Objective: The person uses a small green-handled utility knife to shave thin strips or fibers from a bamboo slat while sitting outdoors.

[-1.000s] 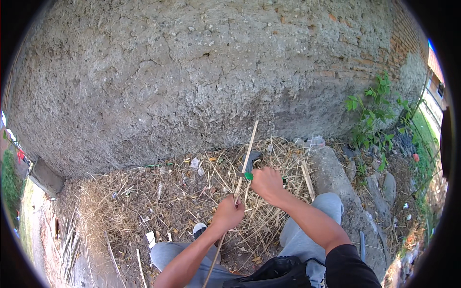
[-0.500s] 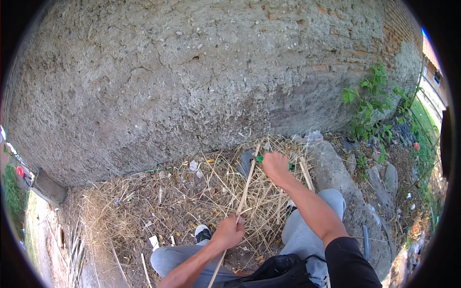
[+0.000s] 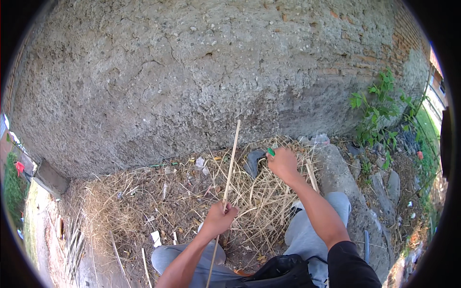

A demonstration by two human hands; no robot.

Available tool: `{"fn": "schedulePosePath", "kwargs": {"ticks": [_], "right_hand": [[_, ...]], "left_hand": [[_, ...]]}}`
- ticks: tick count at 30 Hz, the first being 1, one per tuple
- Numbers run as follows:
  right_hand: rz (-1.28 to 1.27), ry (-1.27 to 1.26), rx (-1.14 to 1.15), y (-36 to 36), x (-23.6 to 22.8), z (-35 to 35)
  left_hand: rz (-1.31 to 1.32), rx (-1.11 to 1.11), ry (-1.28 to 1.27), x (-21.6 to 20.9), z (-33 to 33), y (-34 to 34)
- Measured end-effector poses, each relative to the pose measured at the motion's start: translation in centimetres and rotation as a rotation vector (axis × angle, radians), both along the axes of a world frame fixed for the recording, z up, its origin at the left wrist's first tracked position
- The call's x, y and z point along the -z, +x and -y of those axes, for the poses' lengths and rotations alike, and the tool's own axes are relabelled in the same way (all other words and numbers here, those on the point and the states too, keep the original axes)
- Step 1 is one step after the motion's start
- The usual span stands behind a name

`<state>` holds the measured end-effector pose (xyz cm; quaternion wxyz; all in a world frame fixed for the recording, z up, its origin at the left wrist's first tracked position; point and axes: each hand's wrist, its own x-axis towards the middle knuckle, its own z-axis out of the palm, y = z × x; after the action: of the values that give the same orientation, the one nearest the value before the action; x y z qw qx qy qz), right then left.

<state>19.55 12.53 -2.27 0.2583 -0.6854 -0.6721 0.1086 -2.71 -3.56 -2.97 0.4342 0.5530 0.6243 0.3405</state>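
Observation:
My left hand is closed round a long, thin, pale strip of bamboo or wood. The strip slants up in front of the wall, and its lower end runs down past my left knee. Further right and farther away, my right hand grips a green-handled tool. Only a bit of green shows past the fist, and no blade can be made out. The tool and the strip are apart. Thin shavings lie heaped on the ground below my hands.
A rough, cracked wall rises just ahead. Beside the shavings is a dark grey stone-like piece. A concrete block lies right of my right knee, near a leafy plant. Cut strips lie at the left.
The strip has swung more upright, its tip now higher against the wall. My left hand has risen slightly left; my right hand has shifted slightly right, and the tool has come away from the strip.

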Motion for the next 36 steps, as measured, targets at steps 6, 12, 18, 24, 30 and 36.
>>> {"fn": "schedulePosePath", "kwargs": {"ticks": [6, 12, 18, 24, 30, 36], "right_hand": [[0.039, 0.059, -0.393, -3.7, -0.9, 5.1], [0.182, 0.067, -0.424, -3.6, 0.6, 4.7], [0.229, 0.014, -0.431, -3.4, 1.0, 4.4], [0.294, 0.093, -0.408, -3.8, 2.9, 4.3], [0.295, 0.046, -0.431, -4.3, 3.7, 3.3], [0.228, -0.061, -0.250, -1.5, 4.9, -1.4]], "left_hand": [[-0.106, 0.045, -0.021, 1.0, -1.2, 0.3], [-0.149, 0.092, 0.078, 0.9, -1.6, 2.2], [-0.283, 0.051, 0.070, 0.6, -1.4, 3.2], [-0.343, 0.081, 0.034, 0.0, 0.4, 3.7], [-0.384, 0.117, -0.015, -0.9, 1.0, 3.2], [-0.438, 0.213, -0.087, 0.2, 3.3, 3.1]]}}
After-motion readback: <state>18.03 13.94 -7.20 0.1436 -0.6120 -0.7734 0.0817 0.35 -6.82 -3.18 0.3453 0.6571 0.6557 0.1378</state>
